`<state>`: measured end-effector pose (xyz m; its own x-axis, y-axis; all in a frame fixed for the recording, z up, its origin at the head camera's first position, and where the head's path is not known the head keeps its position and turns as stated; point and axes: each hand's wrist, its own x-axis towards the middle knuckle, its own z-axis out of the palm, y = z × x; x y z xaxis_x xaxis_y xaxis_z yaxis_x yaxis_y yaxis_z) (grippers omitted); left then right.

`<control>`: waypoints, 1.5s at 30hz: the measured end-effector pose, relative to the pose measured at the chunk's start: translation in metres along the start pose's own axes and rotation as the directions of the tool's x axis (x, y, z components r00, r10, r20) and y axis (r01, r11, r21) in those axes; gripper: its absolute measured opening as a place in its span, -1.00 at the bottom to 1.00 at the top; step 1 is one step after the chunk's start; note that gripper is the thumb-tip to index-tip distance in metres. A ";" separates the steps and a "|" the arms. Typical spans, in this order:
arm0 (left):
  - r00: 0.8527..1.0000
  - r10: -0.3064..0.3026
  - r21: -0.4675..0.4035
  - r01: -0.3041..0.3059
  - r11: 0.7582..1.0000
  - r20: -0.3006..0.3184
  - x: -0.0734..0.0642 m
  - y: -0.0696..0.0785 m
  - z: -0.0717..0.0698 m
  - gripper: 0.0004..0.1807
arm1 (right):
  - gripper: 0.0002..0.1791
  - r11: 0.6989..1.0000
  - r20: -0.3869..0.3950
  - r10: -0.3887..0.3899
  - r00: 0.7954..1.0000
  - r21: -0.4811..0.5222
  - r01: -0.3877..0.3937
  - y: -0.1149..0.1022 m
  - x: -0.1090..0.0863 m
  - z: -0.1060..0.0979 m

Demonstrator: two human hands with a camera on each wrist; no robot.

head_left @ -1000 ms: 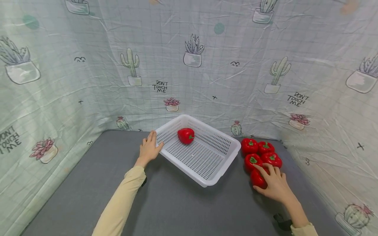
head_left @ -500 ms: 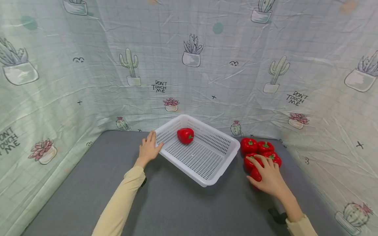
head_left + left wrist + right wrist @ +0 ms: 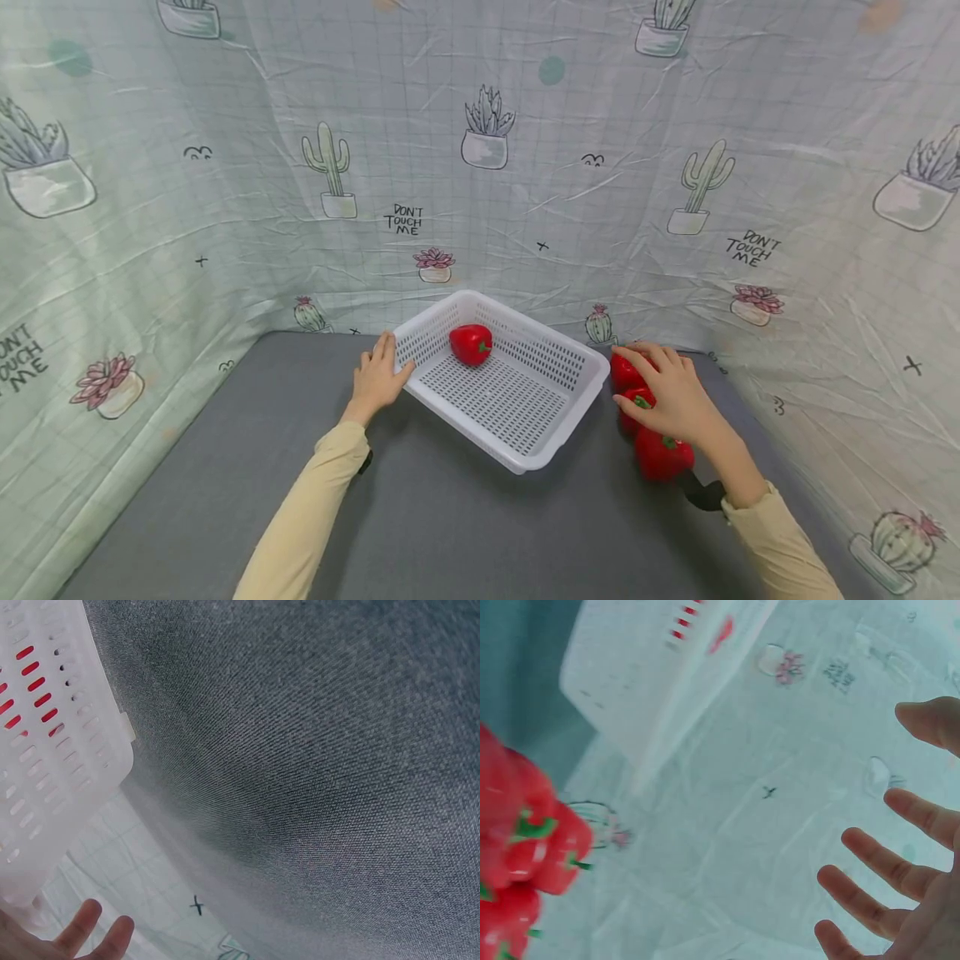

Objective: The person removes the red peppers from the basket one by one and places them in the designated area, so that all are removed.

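Note:
A white perforated plastic basket (image 3: 540, 458) stands on the grey table with one red bell pepper (image 3: 471, 344) inside, towards its left end. My left hand (image 3: 377, 382) rests against the basket's left corner, thumb by the near rim. In the left wrist view, two of its fingers extend past the basket wall. Over a cluster of red bell peppers right of the basket, my right hand (image 3: 681, 400) is spread and holds nothing. Below it, a near red bell pepper (image 3: 660, 457) shows plainly; the hand covers others in part or fully. The right wrist view shows the fingers apart.
The grey tabletop (image 3: 480, 533) extends in front of the basket and to its left. A pale cactus-print sheet (image 3: 525, 200) hangs behind the table and along both sides. A black band (image 3: 705, 493) shows at the right wrist.
My right hand has moved away from the nearest bell pepper, forward and slightly left, over the farther peppers. That near pepper is uncovered again. The left hand and basket have stayed in place.

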<state>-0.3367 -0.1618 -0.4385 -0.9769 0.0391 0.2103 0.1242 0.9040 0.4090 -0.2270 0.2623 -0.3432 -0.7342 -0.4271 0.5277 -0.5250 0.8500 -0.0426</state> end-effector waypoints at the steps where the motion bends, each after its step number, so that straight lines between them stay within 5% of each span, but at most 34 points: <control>1: 1.000 -0.003 0.000 0.003 1.000 0.001 0.000 0.000 0.000 -0.22 | -0.25 1.000 0.007 -0.001 1.000 0.008 0.001 -0.001 0.006 -0.002; 7: 1.000 -0.017 -0.018 0.017 1.000 0.000 -0.001 -0.004 -0.001 -0.21 | -0.31 0.999 0.033 0.003 0.999 0.043 -0.005 -0.002 0.045 -0.007; 14: 1.000 -0.015 -0.004 0.015 1.000 0.000 -0.003 -0.005 0.000 -0.21 | -0.40 0.998 -0.032 -0.016 0.999 0.067 0.018 -0.008 0.085 0.004; 23: 1.000 -0.019 -0.018 0.019 1.000 0.003 -0.004 -0.002 0.002 -0.22 | -0.48 0.978 -0.031 0.108 0.994 0.183 -0.101 -0.022 0.125 0.033; 31: 1.000 -0.021 -0.012 0.021 1.000 0.011 -0.003 0.002 0.002 -0.21 | -0.55 0.947 -0.066 0.199 0.978 0.269 -0.175 -0.031 0.147 0.069; 45: 1.000 -0.016 -0.004 0.016 1.000 0.008 0.001 0.002 0.001 -0.21 | -0.58 0.944 -0.103 0.259 0.960 0.237 -0.230 -0.042 0.165 0.125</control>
<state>-0.3371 -0.1599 -0.4384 -0.9802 0.0278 0.1962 0.1088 0.9029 0.4158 -0.3797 0.1173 -0.3606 -0.7969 -0.1579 0.5831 -0.4289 0.8276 -0.3621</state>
